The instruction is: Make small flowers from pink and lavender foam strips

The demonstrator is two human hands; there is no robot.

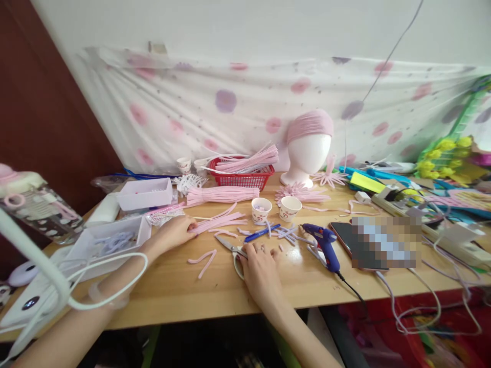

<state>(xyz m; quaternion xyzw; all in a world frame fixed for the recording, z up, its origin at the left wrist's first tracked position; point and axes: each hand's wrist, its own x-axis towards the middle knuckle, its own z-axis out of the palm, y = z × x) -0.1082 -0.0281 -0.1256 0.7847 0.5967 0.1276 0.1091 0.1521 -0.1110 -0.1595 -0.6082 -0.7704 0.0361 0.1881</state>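
My left hand (175, 232) lies palm down on the wooden table (184, 291), its fingertips closed on the near ends of a loose bunch of pink pipe cleaners (222, 220). My right hand (258, 266) rests on the table with fingers curled, touching the handle of a pair of scissors (232, 249) whose blades point left. Two bent pink pieces (205, 259) lie just in front of my left hand. A tied bundle of pink pipe cleaners (222, 195) lies farther back.
A red basket (242, 180) of pink stems, two paper cups (276, 208), a blue pen (261, 233), a blue glue gun (325, 245) with cord, and a phone (345, 240) surround the hands. White trays (115, 240) stand left; a foam head (309, 151) stands behind.
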